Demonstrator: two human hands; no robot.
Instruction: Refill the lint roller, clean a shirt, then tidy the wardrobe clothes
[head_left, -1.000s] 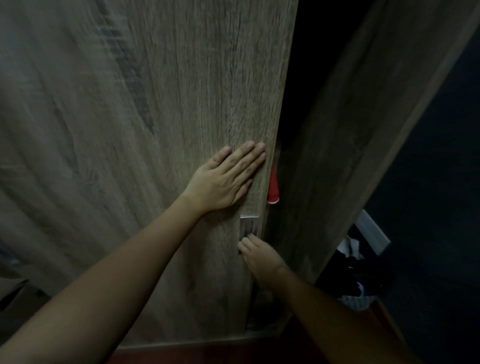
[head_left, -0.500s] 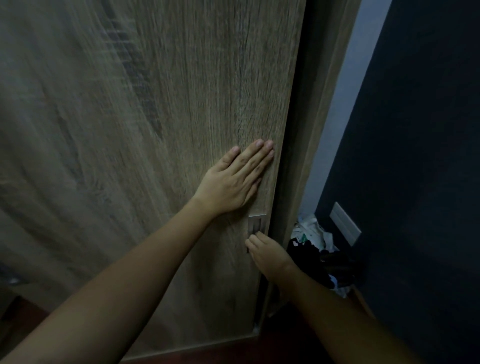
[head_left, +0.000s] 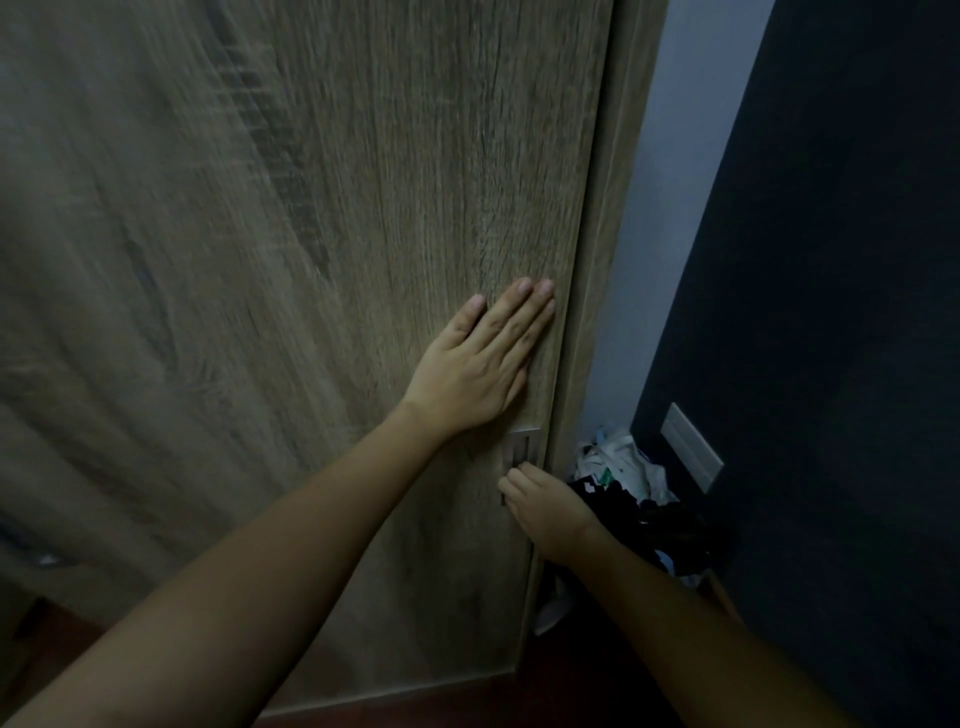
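Observation:
The wood-grain wardrobe door (head_left: 337, 249) fills most of the view and sits shut against the wardrobe's side frame (head_left: 597, 322). My left hand (head_left: 478, 364) lies flat on the door near its right edge, fingers straight and together, holding nothing. Just below it my right hand (head_left: 550, 512) has its fingers curled at the lower end of the recessed metal door handle (head_left: 519, 448). No clothes inside the wardrobe, shirt or lint roller can be seen.
A heap of black and white clothes and bags (head_left: 631, 480) lies on the floor right of the wardrobe. Behind it are a pale wall strip and a dark wall (head_left: 831, 312) with a white switch plate (head_left: 691, 448). Dark reddish floor (head_left: 467, 701) runs below the door.
The door has slid right and closed the dark gap; the red item seen in the gap is now hidden. Both hands moved right with the door.

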